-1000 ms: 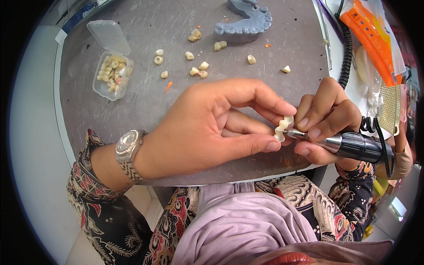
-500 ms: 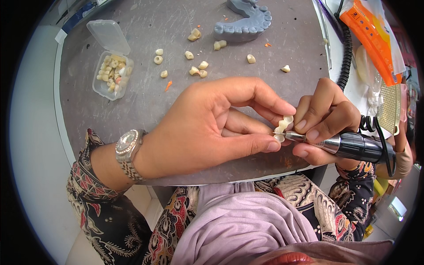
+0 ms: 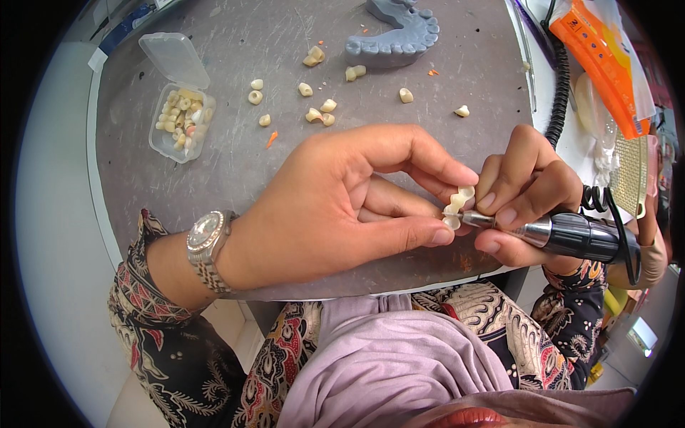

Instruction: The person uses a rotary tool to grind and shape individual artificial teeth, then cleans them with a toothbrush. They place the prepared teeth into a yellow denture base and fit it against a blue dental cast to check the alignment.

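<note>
Tooth bridge [image 3: 457,207]: cream, glossy ceramic look.
Handpiece [image 3: 571,236]: shiny metal, dark smooth grip.
Work surface [image 3: 235,164]: grey, matt, scratched.
Box [image 3: 182,107]: clear plastic.

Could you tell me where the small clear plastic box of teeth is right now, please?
In the head view, the clear plastic box sits open on the grey mat, upper left, beyond the left hand and left of the loose teeth.

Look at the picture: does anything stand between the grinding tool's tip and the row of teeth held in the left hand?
Nothing visible does. The grinding tool in the right hand has its tip right at the row of teeth, pinched in the left hand.
</note>
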Motion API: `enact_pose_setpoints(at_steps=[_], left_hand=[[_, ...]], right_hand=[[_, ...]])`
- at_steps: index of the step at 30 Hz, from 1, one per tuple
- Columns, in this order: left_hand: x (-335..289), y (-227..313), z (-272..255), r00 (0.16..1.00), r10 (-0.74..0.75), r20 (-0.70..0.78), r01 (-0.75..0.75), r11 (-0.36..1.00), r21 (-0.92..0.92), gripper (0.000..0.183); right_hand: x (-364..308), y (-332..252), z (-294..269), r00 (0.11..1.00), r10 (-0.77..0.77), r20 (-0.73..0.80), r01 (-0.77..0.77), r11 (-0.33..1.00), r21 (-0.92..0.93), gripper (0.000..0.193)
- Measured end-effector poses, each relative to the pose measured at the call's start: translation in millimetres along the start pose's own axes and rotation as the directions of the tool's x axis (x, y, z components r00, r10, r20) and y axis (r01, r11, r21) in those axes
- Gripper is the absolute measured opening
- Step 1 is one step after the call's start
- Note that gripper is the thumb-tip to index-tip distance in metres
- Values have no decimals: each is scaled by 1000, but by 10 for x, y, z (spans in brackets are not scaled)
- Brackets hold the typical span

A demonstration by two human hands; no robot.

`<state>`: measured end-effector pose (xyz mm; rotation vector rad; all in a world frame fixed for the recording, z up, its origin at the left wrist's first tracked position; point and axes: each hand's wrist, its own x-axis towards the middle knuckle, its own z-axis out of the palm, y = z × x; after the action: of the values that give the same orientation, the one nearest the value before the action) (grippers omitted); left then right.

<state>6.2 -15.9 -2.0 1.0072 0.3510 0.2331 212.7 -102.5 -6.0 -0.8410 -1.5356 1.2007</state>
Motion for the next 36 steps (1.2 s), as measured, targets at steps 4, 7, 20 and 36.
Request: enact_pose_setpoints(at_steps=[4,7,20,36], left_hand=[[-1,0,-12,1000,5,18,-5,1000,3,36],[2,8,-6,1000,5,17,-5,1000,4,36],[-1,8,6,1000,5,6,-5,1000,-4,36],[3,17,5,1000,-18,-5,18,1000,-4,35]], right_hand=[[-7,2,7,1000,19,-16,-18,1000,24,30],[-6,-13,11,999,32,-25,-31,999,35,30],[-4,-9,3,999,31,-19,-30,999,41,29],[1,-25,19,998,53,-41,-51,997,56,29]])
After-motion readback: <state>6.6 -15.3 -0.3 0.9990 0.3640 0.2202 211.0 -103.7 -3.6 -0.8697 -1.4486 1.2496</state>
